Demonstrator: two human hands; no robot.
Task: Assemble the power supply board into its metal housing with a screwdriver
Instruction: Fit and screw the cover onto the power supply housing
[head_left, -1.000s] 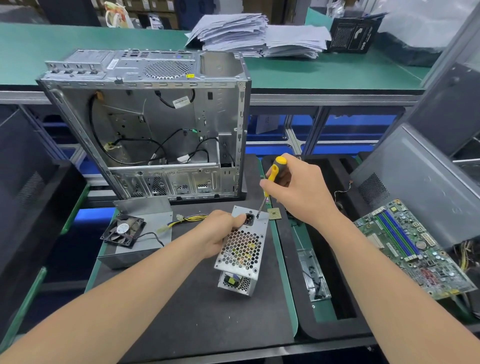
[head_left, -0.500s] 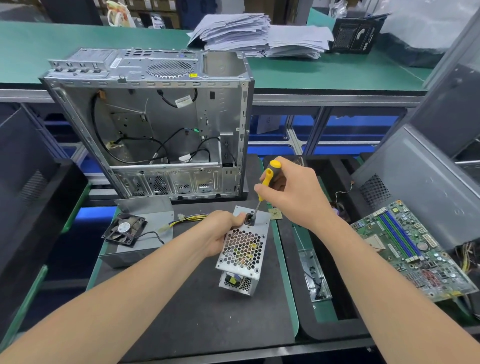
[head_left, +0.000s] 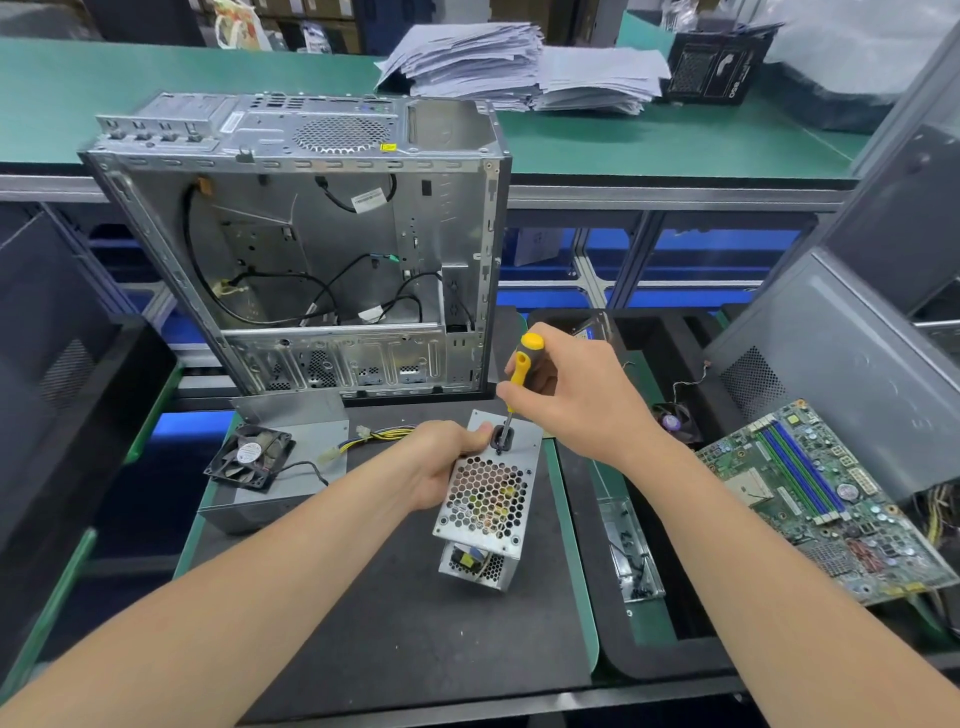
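A small silver power supply housing (head_left: 485, 504) with a honeycomb grille stands tilted on end on the black mat. My left hand (head_left: 439, 465) grips its left side near the top. In my right hand (head_left: 576, 395) I hold a yellow and black screwdriver (head_left: 519, 374), whose tip is down at the black power socket (head_left: 503, 439) on the housing's upper face. The board inside shows only as yellow and dark parts through the grille.
An open computer case (head_left: 322, 244) stands behind the mat. A black fan (head_left: 249, 456) lies on a grey cover at left, with yellow-black cables (head_left: 379, 436) beside it. A green motherboard (head_left: 831, 499) lies at right. A tray of screws (head_left: 631, 545) sits right of the mat.
My right hand and the screwdriver have shifted left and down, bringing the tip onto the socket area. My left hand and the housing have stayed almost in place.
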